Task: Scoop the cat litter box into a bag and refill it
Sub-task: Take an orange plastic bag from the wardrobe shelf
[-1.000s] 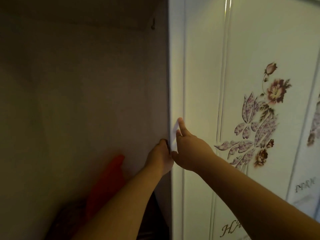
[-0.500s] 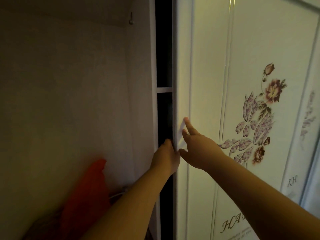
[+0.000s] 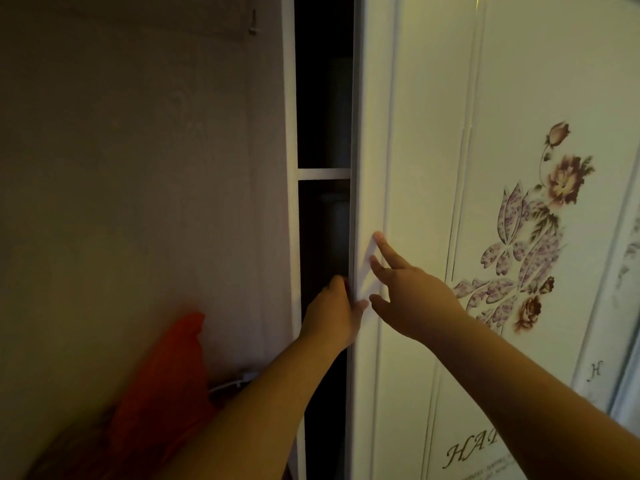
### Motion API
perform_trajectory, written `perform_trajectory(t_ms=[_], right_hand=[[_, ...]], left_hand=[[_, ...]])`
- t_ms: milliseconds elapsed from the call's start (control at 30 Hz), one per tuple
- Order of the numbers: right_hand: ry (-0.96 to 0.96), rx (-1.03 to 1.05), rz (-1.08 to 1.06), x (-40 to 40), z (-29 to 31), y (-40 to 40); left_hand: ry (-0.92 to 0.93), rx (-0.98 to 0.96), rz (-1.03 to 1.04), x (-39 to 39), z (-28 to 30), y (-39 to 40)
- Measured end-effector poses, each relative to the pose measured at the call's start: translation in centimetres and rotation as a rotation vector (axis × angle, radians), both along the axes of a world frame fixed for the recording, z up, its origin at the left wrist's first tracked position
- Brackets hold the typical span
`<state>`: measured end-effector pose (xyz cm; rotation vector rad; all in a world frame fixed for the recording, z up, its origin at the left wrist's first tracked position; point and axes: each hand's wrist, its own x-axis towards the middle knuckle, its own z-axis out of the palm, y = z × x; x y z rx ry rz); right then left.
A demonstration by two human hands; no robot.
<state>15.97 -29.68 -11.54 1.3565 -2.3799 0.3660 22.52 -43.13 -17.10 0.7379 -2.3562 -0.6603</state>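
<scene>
A white sliding wardrobe door (image 3: 429,168) with a printed flower pattern fills the right half of the view. My left hand (image 3: 334,313) grips the door's left edge, its fingers curled round behind it. My right hand (image 3: 412,299) lies on the door's front with straight fingers, touching a white handle (image 3: 365,268) near the edge. A dark gap (image 3: 322,98) shows between door and wardrobe frame, crossed by a white shelf edge (image 3: 323,173). No litter box, scoop or bag is in view.
A plain wall (image 3: 138,185) stands on the left with a small hook (image 3: 252,24) near the top. A red-orange object (image 3: 162,379) lies blurred at the lower left, with a white cable (image 3: 232,382) beside it.
The door has slid to the right, opening a dark gap that has widened since. Both hands moved right with the door's edge.
</scene>
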Motion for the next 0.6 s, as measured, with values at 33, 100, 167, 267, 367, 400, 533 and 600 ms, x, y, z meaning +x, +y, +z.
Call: perform_trajectory(t_ms=[33, 100, 167, 267, 367, 400, 533, 600], right_hand=[[0.0, -0.004, 0.006, -0.1, 0.0, 0.0], [-0.01, -0.016, 0.011, 0.0, 0.0, 0.1], [-0.017, -0.012, 0.018, -0.3, 0.0, 0.2], [-0.006, -0.03, 0.036, -0.5, 0.2, 0.6], [0.036, -0.104, 0.05, -0.4, 0.6, 1.1], [0.047, -0.137, 0.056, -0.2, 0.7, 1.1], [0.059, -0.211, 0.157, 2.4, 0.2, 0.3], [0.034, -0.19, 0.222, 3.6, -1.1, -0.9]], left_hand=[[-0.002, 0.0, 0.004, 0.0, 0.1, 0.1], [-0.001, 0.01, 0.012, -0.1, 0.0, 0.1], [-0.007, 0.023, 0.014, -0.4, 0.1, 0.2], [0.01, 0.082, -0.036, -0.2, 0.1, 0.0], [0.022, 0.142, -0.165, 1.2, 0.1, -0.3], [0.033, 0.136, -0.18, 2.0, 0.1, -0.5], [0.096, 0.072, -0.104, 7.0, -0.9, -2.1], [0.066, 0.01, -0.021, 10.2, -1.7, -3.3]])
